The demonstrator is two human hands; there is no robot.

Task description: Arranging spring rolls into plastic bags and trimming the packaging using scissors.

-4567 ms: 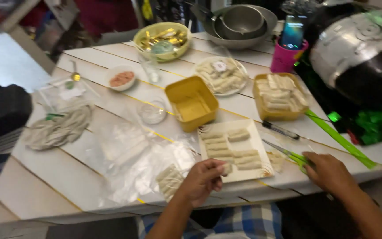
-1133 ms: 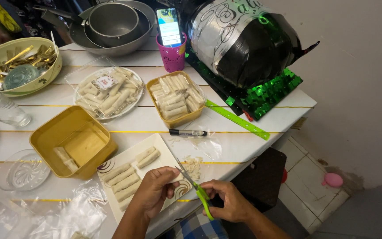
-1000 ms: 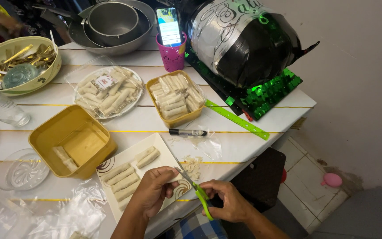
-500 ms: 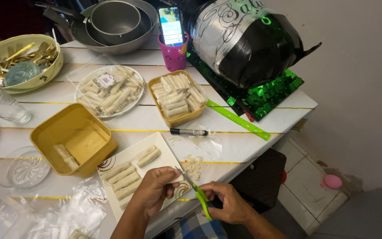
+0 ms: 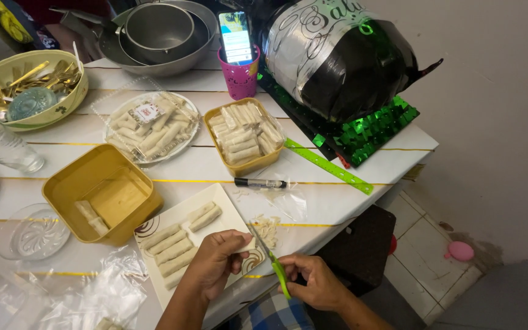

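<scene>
Since the previous view, the green-handled steel scissors (image 5: 274,264) have closed slightly. Left hand (image 5: 215,261) pinches a pale pastry roll (image 5: 244,245), long axis toward three o'clock. Right hand (image 5: 314,282), fingers curled through the handles, lies at four o'clock of the roll.

The left hand (image 5: 215,260) covered most of the roll (image 5: 244,245) it pinched; the green-handled scissors (image 5: 274,263) disappeared partly inside the right hand (image 5: 313,282).
</scene>
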